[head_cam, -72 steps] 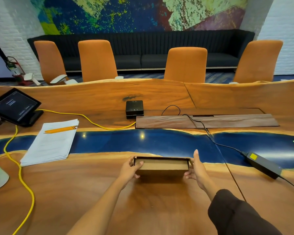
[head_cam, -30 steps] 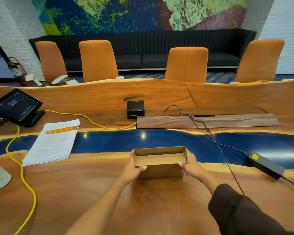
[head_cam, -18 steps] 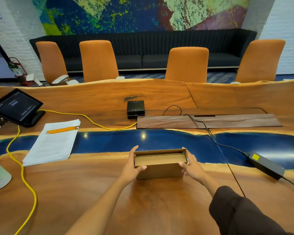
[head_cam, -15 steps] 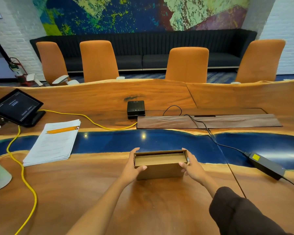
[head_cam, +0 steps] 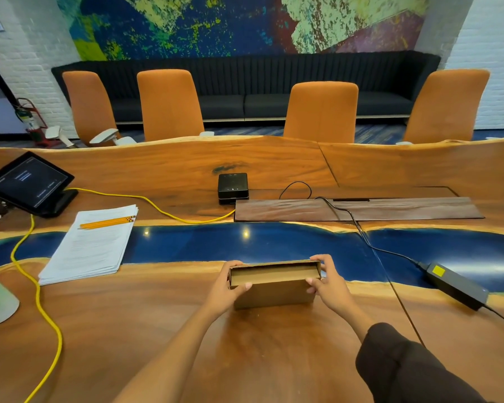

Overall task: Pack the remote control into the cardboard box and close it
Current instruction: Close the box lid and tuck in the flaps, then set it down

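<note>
A small brown cardboard box [head_cam: 274, 292] stands on the wooden table in front of me, its top open with a flap leaning low over the opening. My left hand [head_cam: 224, 289] grips the box's left end, thumb on the front rim. My right hand [head_cam: 328, 283] grips the right end, fingers curled over the top back corner. The remote control is not visible; the inside of the box is hidden from this angle.
A paper stack with yellow pencils [head_cam: 90, 245] lies at left beside a yellow cable [head_cam: 41, 309] and a tablet on a stand [head_cam: 26, 183]. A black power brick [head_cam: 454, 283] with its cord lies at right. A small black device [head_cam: 232, 187] and dark wooden panel [head_cam: 358, 209] sit beyond.
The box's top flap has come down from raised to nearly flat over the opening. Both hands shifted up onto the top corners; my right fingers now wrap over the back edge.
</note>
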`<state>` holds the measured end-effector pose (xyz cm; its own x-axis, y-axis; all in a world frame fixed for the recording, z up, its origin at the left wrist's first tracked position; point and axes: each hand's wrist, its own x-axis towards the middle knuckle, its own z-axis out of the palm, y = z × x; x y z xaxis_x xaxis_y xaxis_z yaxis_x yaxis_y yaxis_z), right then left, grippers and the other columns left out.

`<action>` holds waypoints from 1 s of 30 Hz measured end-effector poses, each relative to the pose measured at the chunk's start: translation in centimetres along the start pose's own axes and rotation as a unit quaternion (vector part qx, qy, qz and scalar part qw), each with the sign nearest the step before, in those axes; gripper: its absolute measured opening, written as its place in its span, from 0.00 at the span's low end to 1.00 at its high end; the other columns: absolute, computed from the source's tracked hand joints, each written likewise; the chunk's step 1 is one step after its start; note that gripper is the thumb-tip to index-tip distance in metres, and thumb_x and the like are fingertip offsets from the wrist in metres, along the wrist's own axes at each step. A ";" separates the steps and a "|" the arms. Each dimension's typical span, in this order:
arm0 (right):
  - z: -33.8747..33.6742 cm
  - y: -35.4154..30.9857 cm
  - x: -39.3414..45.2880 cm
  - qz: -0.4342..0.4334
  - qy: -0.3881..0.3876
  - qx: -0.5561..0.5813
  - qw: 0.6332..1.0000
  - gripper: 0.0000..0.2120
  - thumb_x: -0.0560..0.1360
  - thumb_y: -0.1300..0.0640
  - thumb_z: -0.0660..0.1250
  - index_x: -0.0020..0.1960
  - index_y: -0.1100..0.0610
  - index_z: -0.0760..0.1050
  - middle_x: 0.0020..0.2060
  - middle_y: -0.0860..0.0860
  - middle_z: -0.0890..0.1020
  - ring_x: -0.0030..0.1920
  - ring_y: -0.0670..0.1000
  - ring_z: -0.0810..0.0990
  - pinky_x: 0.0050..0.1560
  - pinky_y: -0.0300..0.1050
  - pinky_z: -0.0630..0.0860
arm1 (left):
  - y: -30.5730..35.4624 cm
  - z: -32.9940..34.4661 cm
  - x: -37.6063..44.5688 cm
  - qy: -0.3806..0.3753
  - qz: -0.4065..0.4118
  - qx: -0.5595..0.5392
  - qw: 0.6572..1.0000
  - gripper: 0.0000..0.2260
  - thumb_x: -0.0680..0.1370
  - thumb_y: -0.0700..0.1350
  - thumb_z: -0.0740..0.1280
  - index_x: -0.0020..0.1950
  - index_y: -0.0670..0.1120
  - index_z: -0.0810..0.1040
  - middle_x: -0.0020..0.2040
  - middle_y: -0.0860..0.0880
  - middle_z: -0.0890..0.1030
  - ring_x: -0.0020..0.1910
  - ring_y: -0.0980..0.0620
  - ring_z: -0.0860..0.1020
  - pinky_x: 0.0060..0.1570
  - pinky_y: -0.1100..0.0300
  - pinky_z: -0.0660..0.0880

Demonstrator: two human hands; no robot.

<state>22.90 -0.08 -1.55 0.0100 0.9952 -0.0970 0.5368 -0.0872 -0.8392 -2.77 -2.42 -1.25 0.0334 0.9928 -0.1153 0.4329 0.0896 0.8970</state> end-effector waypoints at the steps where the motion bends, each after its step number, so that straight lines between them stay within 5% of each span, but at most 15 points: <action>1: 0.0 0.0 0.0 0.001 0.000 0.002 1.000 0.19 0.77 0.62 0.63 0.56 0.40 0.62 0.71 0.58 0.64 0.37 0.46 0.83 0.41 0.38 0.77 | 0.1 0.1 0.0 -0.002 -0.005 -0.008 1.000 0.19 0.75 0.49 0.68 0.64 0.53 0.68 0.63 0.56 0.70 0.62 0.57 0.68 0.62 0.63 0.62; 6: -0.1 -0.1 -0.1 0.004 0.002 0.014 1.000 0.17 0.77 0.62 0.64 0.55 0.41 0.64 0.71 0.58 0.64 0.36 0.45 0.83 0.43 0.40 0.78 | 1.1 0.6 0.2 0.011 -0.070 -0.081 0.994 0.14 0.80 0.57 0.54 0.62 0.54 0.68 0.62 0.55 0.70 0.60 0.56 0.68 0.60 0.58 0.66; 10: -0.5 -0.4 -0.4 0.008 -0.010 0.057 0.998 0.14 0.75 0.53 0.67 0.56 0.43 0.66 0.69 0.54 0.67 0.37 0.46 0.84 0.39 0.35 0.77 | 1.1 0.8 0.6 0.023 -0.085 -0.087 0.992 0.17 0.81 0.55 0.55 0.68 0.52 0.66 0.68 0.52 0.68 0.63 0.54 0.66 0.62 0.57 0.65; 14: -0.6 -1.2 -0.6 0.023 0.006 0.117 0.993 0.09 0.78 0.44 0.57 0.54 0.47 0.69 0.61 0.51 0.75 0.35 0.47 0.84 0.36 0.37 0.77 | 1.0 0.7 0.9 0.014 -0.107 -0.115 0.988 0.20 0.81 0.53 0.56 0.73 0.54 0.63 0.75 0.50 0.62 0.73 0.49 0.60 0.65 0.55 0.61; 20: -0.3 -1.0 -0.2 0.056 0.021 0.140 0.988 0.09 0.81 0.53 0.54 0.56 0.52 0.71 0.59 0.53 0.76 0.35 0.49 0.83 0.34 0.37 0.77 | 0.3 0.6 1.0 0.019 -0.157 -0.167 0.973 0.29 0.79 0.52 0.61 0.77 0.52 0.53 0.78 0.48 0.56 0.76 0.45 0.57 0.73 0.48 0.58; 30: 0.0 -0.4 0.6 0.102 0.015 0.153 0.983 0.17 0.81 0.60 0.55 0.69 0.57 0.64 0.69 0.57 0.69 0.34 0.49 0.81 0.29 0.33 0.76 | 0.0 0.2 0.8 0.018 -0.165 -0.180 0.970 0.28 0.78 0.43 0.65 0.76 0.49 0.59 0.76 0.46 0.62 0.74 0.45 0.61 0.74 0.47 0.59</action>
<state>22.71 0.52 -1.25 0.1176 0.9563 -0.2676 0.2425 -0.2890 -0.9261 -2.55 -1.62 -1.41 -0.0871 0.9064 -0.4133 0.0727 0.4195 0.9048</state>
